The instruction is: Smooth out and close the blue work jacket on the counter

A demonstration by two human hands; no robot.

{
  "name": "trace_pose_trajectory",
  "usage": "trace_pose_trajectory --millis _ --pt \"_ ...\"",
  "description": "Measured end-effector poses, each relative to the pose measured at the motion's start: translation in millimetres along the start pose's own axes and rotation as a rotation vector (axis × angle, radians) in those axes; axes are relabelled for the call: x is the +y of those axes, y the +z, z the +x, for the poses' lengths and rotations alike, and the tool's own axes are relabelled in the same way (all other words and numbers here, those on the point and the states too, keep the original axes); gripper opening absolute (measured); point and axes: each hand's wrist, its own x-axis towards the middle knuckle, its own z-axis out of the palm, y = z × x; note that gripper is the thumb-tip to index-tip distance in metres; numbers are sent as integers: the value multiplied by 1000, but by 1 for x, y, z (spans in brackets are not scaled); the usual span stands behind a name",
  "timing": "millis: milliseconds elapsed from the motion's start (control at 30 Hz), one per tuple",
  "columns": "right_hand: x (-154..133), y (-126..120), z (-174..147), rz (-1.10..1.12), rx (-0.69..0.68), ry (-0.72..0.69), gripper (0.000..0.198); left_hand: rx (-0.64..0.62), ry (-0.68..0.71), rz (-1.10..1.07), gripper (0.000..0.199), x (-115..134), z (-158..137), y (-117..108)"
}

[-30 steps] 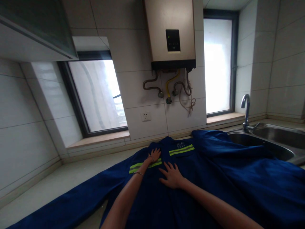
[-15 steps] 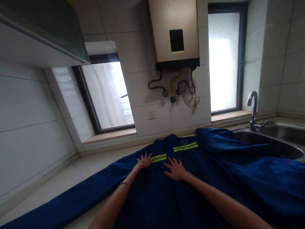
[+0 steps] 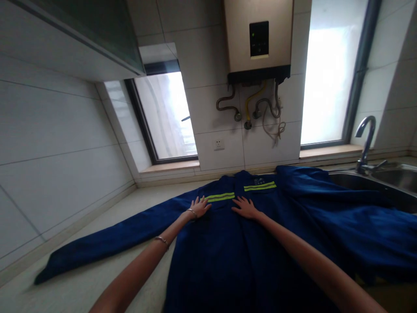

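A dark blue work jacket [image 3: 211, 248] with yellow-green reflective stripes on its chest lies spread over the countertop. My left hand [image 3: 200, 208] rests flat on the left side of the chest, fingers spread, at the lower edge of the stripe. On the other side of the front opening, my right hand [image 3: 245, 208] lies palm down with its fingers apart, just below the right stripe. Neither hand grips the cloth. The left sleeve stretches out to the left across the counter. Bunched cloth on the right reaches the sink's edge.
A steel sink [image 3: 400, 178] with a curved faucet [image 3: 366, 139] stands at the right. The pale countertop [image 3: 94, 280] shows at the left. A water heater [image 3: 260, 39] with hoses hangs on the tiled wall above, between two windows. An upper cabinet [image 3: 81, 39] juts out at the upper left.
The view has shifted, so the scene sits further right and higher, and the end of the left sleeve now shows. Both hands remain spread on the jacket's chest.
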Motion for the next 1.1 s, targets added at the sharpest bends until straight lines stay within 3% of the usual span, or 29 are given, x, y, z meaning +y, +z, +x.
trace_pose_trajectory --millis 100,233,367,467,600,733,933,1000,1100 --pt "-17 -13 -44 7 131 -28 61 53 65 55 63 13 -27 -3" --pt "-43 -15 -146 37 282 -91 50 -47 -49 37 69 -3 -66 18" --pt "-43 20 -240 31 174 112 43 -43 -49 10 63 -15 -86 34" --pt "-32 63 -277 10 103 218 44 -13 -60 23 58 -7 -92 27" --pt "-29 110 -297 -13 21 266 40 114 -89 64 45 22 -99 8" --pt "-38 132 -305 -12 107 203 37 138 -6 8 35 78 -103 -1" --pt "-56 159 -297 -64 212 -127 38 180 283 -373 64 173 -108 14" --pt "-62 174 -289 -79 233 -202 35 135 343 -340 78 187 -109 21" --pt "-63 200 -278 -112 288 -277 25 -29 363 -191 87 185 -112 26"
